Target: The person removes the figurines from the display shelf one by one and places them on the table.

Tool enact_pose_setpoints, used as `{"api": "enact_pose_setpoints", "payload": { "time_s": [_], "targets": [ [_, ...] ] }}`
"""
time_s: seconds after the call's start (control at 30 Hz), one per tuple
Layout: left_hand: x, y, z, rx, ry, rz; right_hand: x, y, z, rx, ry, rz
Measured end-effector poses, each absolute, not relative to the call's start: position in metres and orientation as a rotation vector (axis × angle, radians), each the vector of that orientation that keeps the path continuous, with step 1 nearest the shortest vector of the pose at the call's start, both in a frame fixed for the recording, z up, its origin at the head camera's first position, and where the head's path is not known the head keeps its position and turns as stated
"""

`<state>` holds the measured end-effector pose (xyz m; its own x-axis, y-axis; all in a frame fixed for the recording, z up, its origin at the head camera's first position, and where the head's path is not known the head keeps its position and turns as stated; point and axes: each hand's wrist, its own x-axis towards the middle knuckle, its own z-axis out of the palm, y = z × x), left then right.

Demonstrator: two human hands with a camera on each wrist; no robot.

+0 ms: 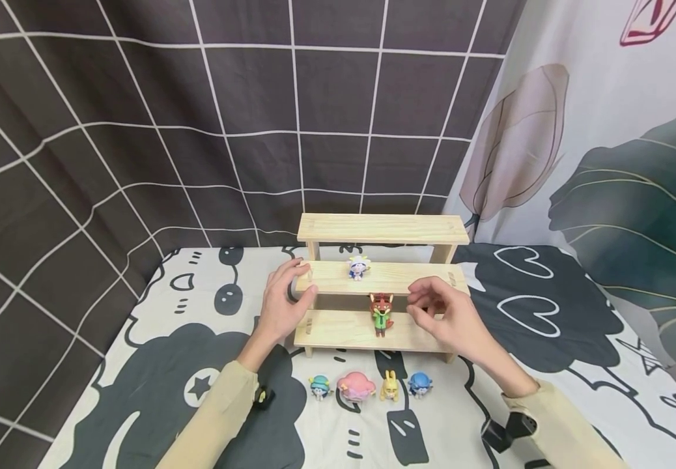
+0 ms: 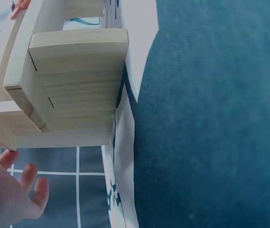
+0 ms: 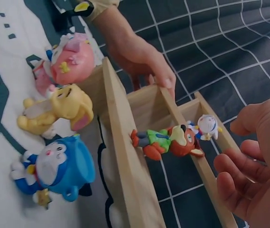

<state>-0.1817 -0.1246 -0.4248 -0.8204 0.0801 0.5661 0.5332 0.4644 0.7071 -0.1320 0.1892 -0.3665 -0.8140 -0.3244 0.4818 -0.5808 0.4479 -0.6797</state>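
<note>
Right hand [image 1: 448,314] beside wooden shelf [image 1: 335,331]: fox figurine [image 1: 381,317] bottom tier, white figurine [image 1: 358,268] middle.

Soft, even light brightens the head view; wrist views look dimmer.

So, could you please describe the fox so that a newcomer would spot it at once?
Find the three-tiered wooden shelf. On its lowest tier stands the fox. It is red-brown with a green jacket, while the figure on the tier above is mostly white.
</note>
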Motion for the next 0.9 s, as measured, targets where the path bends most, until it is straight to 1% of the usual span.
{"api": "enact_pose_setpoints", "payload": {
  "time_s": [0.67, 0.9],
  "targets": [
    [-0.182, -0.125, -0.424, -0.520, -2.249, -1.332, -0.167, 0.168, -0.357, 0.721, -2.387, 1.411],
    [-0.181, -0.124, -0.424, -0.513, -2.261, -1.331, -0.178, 0.162, -0.358, 0.745, -2.422, 1.383]
  ]
}}
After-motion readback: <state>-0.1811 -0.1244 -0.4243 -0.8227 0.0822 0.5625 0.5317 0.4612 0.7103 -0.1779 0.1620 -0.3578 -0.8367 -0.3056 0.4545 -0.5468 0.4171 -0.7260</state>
